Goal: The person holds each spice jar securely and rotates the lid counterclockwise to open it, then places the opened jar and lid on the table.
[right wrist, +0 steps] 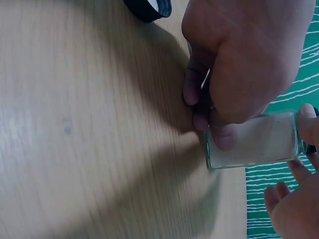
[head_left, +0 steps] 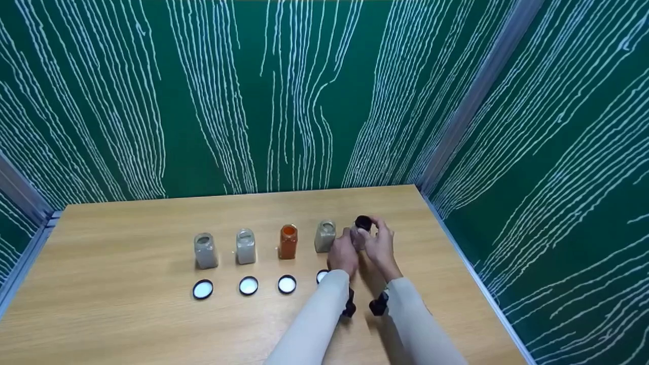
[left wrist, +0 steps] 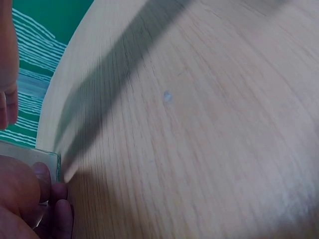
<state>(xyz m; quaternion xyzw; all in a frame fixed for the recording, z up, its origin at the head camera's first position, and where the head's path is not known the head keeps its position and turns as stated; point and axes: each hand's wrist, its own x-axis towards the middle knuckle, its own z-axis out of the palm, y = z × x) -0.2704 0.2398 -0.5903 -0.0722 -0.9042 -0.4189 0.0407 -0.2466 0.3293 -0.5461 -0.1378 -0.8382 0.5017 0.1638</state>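
Observation:
A square glass jar with a black lid stands at the right end of a row of jars. My left hand grips the jar low on its body, fingers curled round the glass in the left wrist view. Up at the neck, my right hand pinches the lid between thumb and fingers. Just left of my left hand is an uncapped jar with pale contents. A black lid with a white inside lies partly hidden by my left sleeve.
Farther left stand an uncapped orange-filled jar and two uncapped greyish jars, one nearer and one at the far left. Upturned lids lie before them on the wooden table. Green walls border the table.

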